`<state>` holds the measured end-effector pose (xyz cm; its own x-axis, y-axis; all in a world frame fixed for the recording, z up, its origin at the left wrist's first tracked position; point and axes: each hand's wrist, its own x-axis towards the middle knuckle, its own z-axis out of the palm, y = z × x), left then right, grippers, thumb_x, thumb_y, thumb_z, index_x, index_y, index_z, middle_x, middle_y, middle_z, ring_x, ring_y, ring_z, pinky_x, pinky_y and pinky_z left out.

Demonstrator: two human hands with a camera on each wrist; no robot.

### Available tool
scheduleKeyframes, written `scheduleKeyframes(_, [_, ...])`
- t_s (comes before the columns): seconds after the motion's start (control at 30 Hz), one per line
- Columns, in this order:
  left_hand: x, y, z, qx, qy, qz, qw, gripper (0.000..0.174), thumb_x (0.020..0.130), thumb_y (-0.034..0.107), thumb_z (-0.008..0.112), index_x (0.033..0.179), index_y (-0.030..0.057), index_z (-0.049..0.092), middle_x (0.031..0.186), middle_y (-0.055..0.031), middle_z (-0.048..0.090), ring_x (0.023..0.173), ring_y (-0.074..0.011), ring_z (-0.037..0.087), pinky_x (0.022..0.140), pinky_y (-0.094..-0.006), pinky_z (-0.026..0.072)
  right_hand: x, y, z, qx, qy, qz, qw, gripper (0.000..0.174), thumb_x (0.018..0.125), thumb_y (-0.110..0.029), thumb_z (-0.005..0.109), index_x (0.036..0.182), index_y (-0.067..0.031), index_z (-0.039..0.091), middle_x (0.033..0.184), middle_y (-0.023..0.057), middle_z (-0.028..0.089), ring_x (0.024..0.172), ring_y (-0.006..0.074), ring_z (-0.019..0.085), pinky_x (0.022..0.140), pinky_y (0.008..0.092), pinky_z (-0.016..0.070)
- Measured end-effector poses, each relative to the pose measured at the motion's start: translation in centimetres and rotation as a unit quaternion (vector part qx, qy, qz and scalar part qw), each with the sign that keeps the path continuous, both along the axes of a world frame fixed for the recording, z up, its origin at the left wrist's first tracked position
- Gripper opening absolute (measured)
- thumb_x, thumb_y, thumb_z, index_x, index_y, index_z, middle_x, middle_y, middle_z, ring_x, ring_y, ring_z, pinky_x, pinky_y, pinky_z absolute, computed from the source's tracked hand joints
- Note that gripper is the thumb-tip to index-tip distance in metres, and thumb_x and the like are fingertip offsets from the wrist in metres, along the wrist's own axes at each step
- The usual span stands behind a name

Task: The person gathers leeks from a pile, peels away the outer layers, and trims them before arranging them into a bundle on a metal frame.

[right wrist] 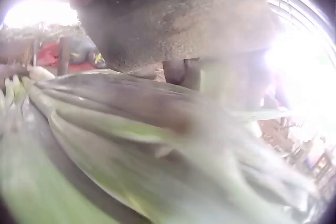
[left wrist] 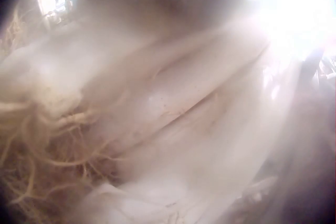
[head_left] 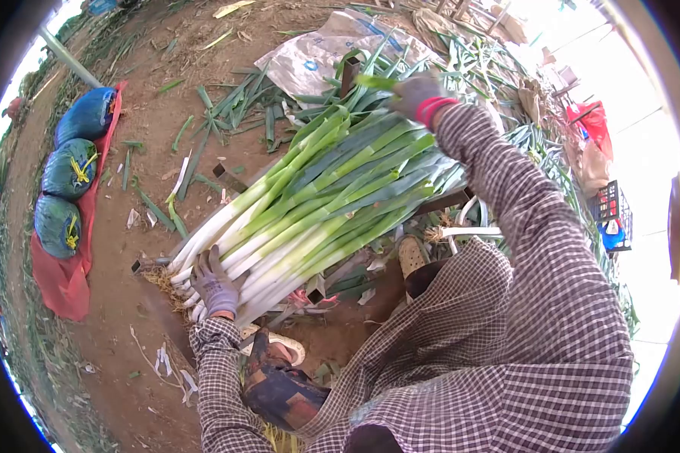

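In the head view, a thick pile of leeks (head_left: 317, 204) lies slantwise, white ends and roots (head_left: 162, 281) at lower left, green leaves at upper right. My gloved left hand (head_left: 215, 287) rests across the white stalks near the roots, its fingers laid over them. The left wrist view shows the white stalks (left wrist: 173, 113) and stringy roots (left wrist: 58, 150) close up, blurred. Over the leafy end, my right hand (head_left: 423, 97), in a grey glove with a red cuff, holds a green leek leaf (head_left: 375, 81). Broad leaves (right wrist: 115, 129) fill the lower right wrist view.
Metal frame bars (head_left: 229, 180) stick out around the pile. Tied bundles (head_left: 72, 167) lie on a red sheet (head_left: 60, 291) at left. A white sack (head_left: 317, 60) and cut leaves lie beyond, with a black crate (head_left: 610, 215) at right. Loose leeks (head_left: 472, 232) lie near my knee.
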<state>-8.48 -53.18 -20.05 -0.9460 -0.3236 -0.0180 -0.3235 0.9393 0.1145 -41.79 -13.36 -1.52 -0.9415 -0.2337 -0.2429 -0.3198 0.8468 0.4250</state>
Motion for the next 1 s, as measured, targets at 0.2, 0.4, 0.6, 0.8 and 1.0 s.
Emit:
scheduleKeyframes(0.2, [-0.1, 0.6, 0.9, -0.008, -0.02, 0.008, 1.0, 0.099, 0.063, 0.046, 0.085, 0.143, 0.0169, 0.034, 0.143, -0.016, 0.038, 0.137, -0.036, 0.029, 0.109, -0.0579, 0.022, -5.7, 9.8, 1.0, 0.115, 0.031, -0.117, 0.986, 0.035, 0.093, -0.028, 0.057, 0.122, -0.01, 0.064, 0.121, 0.0108, 0.065, 0.113, 0.0302, 0.06, 0.092, 0.0471, 0.0509])
scheduleKeyframes(0.4, [0.1, 0.6, 0.6, -0.012, -0.018, 0.011, 1.0, 0.098, 0.064, 0.047, 0.083, 0.143, 0.0121, 0.037, 0.145, -0.0206, 0.036, 0.136, -0.0384, 0.029, 0.11, -0.0557, 0.0233, 1.8, -5.8, -0.5, -0.193, 0.053, 0.296, 0.934, 0.053, 0.074, -0.041, 0.071, 0.121, -0.0158, 0.064, 0.116, 0.0101, 0.066, 0.11, 0.0279, 0.06, 0.102, 0.0454, 0.0404])
scheduleKeyframes(0.6, [0.2, 0.2, 0.5, -0.03, 0.017, -0.022, 0.999, 0.103, 0.058, 0.046, 0.086, 0.143, 0.0117, 0.037, 0.141, -0.0196, 0.04, 0.134, -0.0365, 0.034, 0.109, -0.054, 0.0264, 7.8, -9.5, -9.0, -0.242, -0.049, 0.117, 0.962, 0.063, 0.086, -0.057, 0.055, 0.134, -0.0169, 0.052, 0.136, 0.0058, 0.054, 0.131, 0.0257, 0.045, 0.112, 0.0539, 0.0245])
scheduleKeyframes(0.8, [-0.1, -0.4, -0.6, -0.032, 0.019, -0.04, 0.999, 0.1, 0.063, 0.046, 0.084, 0.143, 0.0123, 0.035, 0.141, -0.0181, 0.041, 0.135, -0.0358, 0.034, 0.11, -0.0545, 0.0259, 7.0, -9.5, -10.4, -0.273, -0.076, 0.077, 0.956, 0.071, 0.085, -0.059, 0.054, 0.142, -0.0188, 0.044, 0.149, 0.0076, 0.041, 0.143, 0.0245, 0.029, 0.115, 0.0577, 0.0114])
scheduleKeyframes(1.0, [-0.5, 0.3, 1.4, -0.061, -0.116, -0.007, 0.991, 0.104, 0.071, 0.049, 0.078, 0.15, 0.0114, 0.022, 0.15, -0.0179, 0.03, 0.139, -0.0345, 0.029, 0.113, -0.0502, 0.0255, 10.2, -8.7, -5.1, -0.244, 0.011, 0.146, 0.959, 0.068, 0.087, -0.061, 0.051, 0.137, -0.0162, 0.05, 0.138, 0.0091, 0.051, 0.133, 0.0248, 0.041, 0.114, 0.0566, 0.0182])
